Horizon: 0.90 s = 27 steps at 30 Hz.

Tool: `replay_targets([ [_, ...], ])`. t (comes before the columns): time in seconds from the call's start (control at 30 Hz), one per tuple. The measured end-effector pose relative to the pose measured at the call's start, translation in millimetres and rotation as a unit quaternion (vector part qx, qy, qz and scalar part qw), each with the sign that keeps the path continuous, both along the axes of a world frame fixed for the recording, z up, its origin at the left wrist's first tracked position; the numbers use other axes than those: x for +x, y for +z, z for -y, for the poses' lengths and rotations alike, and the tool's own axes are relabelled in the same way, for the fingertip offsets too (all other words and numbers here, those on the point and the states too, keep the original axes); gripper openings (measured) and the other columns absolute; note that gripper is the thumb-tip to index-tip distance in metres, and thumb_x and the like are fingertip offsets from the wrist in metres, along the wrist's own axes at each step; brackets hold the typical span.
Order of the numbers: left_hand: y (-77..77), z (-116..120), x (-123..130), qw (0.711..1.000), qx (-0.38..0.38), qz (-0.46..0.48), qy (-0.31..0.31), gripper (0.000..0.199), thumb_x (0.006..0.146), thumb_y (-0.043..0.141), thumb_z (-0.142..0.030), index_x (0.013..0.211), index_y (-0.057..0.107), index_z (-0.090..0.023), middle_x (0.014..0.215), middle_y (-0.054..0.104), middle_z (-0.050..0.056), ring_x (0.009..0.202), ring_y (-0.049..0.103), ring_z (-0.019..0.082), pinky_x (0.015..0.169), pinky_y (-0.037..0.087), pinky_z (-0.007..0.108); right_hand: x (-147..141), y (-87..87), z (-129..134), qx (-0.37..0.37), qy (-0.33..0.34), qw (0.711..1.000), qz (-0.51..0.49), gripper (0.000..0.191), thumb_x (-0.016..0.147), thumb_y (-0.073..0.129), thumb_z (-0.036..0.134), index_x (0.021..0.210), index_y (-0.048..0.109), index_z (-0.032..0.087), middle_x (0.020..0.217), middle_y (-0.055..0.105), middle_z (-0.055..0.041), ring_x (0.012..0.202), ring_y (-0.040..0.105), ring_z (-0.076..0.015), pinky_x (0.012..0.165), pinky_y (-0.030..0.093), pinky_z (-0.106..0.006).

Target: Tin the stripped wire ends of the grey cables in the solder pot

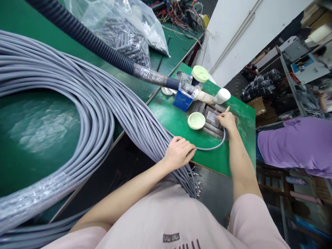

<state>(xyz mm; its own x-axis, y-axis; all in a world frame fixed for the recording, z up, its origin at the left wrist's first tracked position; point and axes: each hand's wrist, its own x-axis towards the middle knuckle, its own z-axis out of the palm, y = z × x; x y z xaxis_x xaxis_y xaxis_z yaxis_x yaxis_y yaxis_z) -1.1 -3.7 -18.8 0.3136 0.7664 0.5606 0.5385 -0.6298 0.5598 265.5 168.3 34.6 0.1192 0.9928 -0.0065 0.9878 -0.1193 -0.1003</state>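
My right hand [227, 121] pinches the end of a grey cable [216, 147], with thin wires showing at its fingertips. Those wires are over or at a shiny, square metal pool, like a solder pot [212, 117], set in a dark frame. The cable curves down and left to my left hand [180, 152], whose fingers close on it while resting against the thick grey cable bundle [145, 128]. A short tan stick-like piece [228, 109] shows just beyond my right hand. Left of the pot stands an open round tub [196, 121] with pale contents.
A black corrugated hose [103, 52] ends above the pot, beside a blue box [183, 99]. Nearby are a white cup [223, 95] and a pale green lid [200, 73]. Clear bags [124, 31] lie at the back. A person in purple [298, 145] is at right.
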Motion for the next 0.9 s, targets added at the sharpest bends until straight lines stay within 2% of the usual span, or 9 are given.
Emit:
replay_targets([
  [0.17,1.0,-0.5,-0.3,1.0,0.003,-0.006,0.002,0.016,0.091,0.051,-0.027,0.087,0.065,-0.02,0.072,0.066,0.001,0.069,0.055,0.015,0.082,0.038,0.036,-0.6,21.0,20.9,0.053,0.018,0.994,-0.095,0.031,0.075,0.059,0.04,0.061,0.07,0.015,0.056,0.06,-0.0017,0.058,0.054,-0.0154,0.054,0.033,-0.025],
  [0.33,2.4,-0.5,-0.8,1.0,-0.009,0.012,-0.003,0.017,0.091,0.053,-0.029,0.086,0.066,-0.019,0.072,0.067,0.002,0.07,0.057,0.015,0.081,0.038,0.036,-29.1,52.3,74.7,0.085,0.058,0.96,-0.261,0.028,0.075,0.062,0.04,0.065,0.07,0.016,0.054,0.055,0.0017,0.054,0.049,-0.0132,0.054,0.035,-0.026],
  [0.43,7.7,-2.0,-0.1,0.996,-0.048,0.076,-0.022,0.016,0.09,0.056,-0.03,0.085,0.068,-0.02,0.072,0.069,0.001,0.07,0.059,0.015,0.081,0.039,0.037,-57.7,64.7,110.6,0.099,0.089,0.937,-0.324,0.026,0.077,0.063,0.039,0.063,0.066,0.018,0.054,0.052,0.0027,0.053,0.047,-0.0126,0.054,0.034,-0.026],
  [0.5,14.6,-4.2,2.7,0.976,-0.117,0.179,-0.034,0.015,0.087,0.061,-0.033,0.084,0.07,-0.02,0.074,0.07,0.002,0.071,0.06,0.015,0.079,0.042,0.036,-75.1,68.3,130.1,0.098,0.111,0.925,-0.35,0.026,0.079,0.062,0.039,0.062,0.064,0.019,0.057,0.054,0.0021,0.055,0.047,-0.013,0.054,0.035,-0.027],
  [0.57,23.3,-6.7,8.2,0.917,-0.224,0.325,-0.062,0.018,0.082,0.068,-0.035,0.089,0.071,-0.02,0.079,0.071,0.003,0.074,0.062,0.016,0.077,0.046,0.035,-88.7,69.4,144.3,0.096,0.129,0.916,-0.368,0.025,0.08,0.062,0.038,0.063,0.063,0.02,0.06,0.056,0.0016,0.057,0.049,-0.0138,0.056,0.038,-0.028],
  [0.67,36.0,-9.1,20.1,0.768,-0.358,0.516,-0.125,0.032,0.071,0.078,-0.036,0.097,0.071,-0.02,0.084,0.072,0.003,0.077,0.064,0.015,0.075,0.05,0.032,-101.5,69.4,156.5,0.088,0.153,0.905,-0.387,0.023,0.082,0.062,0.036,0.063,0.064,0.022,0.061,0.058,0.0014,0.059,0.051,-0.0144,0.058,0.04,-0.028],
  [0.73,42.2,-8.6,28.0,0.688,-0.399,0.59,-0.142,0.034,0.065,0.082,-0.036,0.093,0.071,-0.02,0.08,0.07,0.0,0.07,0.062,0.012,0.072,0.05,0.03,-106.1,69.4,161.1,0.078,0.168,0.896,-0.404,0.022,0.082,0.062,0.034,0.064,0.065,0.022,0.062,0.059,0.0014,0.059,0.052,-0.0143,0.059,0.041,-0.028],
  [0.8,46.5,-6.7,34.0,0.635,-0.423,0.632,-0.137,0.034,0.06,0.085,-0.037,0.086,0.071,-0.02,0.071,0.067,-0.002,0.063,0.058,0.009,0.067,0.049,0.027,-108.7,69.4,164.5,0.071,0.178,0.886,-0.422,0.023,0.083,0.061,0.033,0.063,0.065,0.022,0.062,0.06,0.0015,0.059,0.053,-0.0141,0.06,0.042,-0.028],
  [0.9,50.4,-2.8,38.2,0.594,-0.451,0.653,-0.132,0.036,0.056,0.086,-0.04,0.079,0.069,-0.018,0.064,0.062,-0.003,0.058,0.054,0.008,0.062,0.047,0.025,-110.2,69.3,169.3,0.064,0.176,0.877,-0.442,0.024,0.083,0.061,0.034,0.062,0.064,0.022,0.062,0.061,0.0012,0.06,0.053,-0.0147,0.061,0.043,-0.029],
])
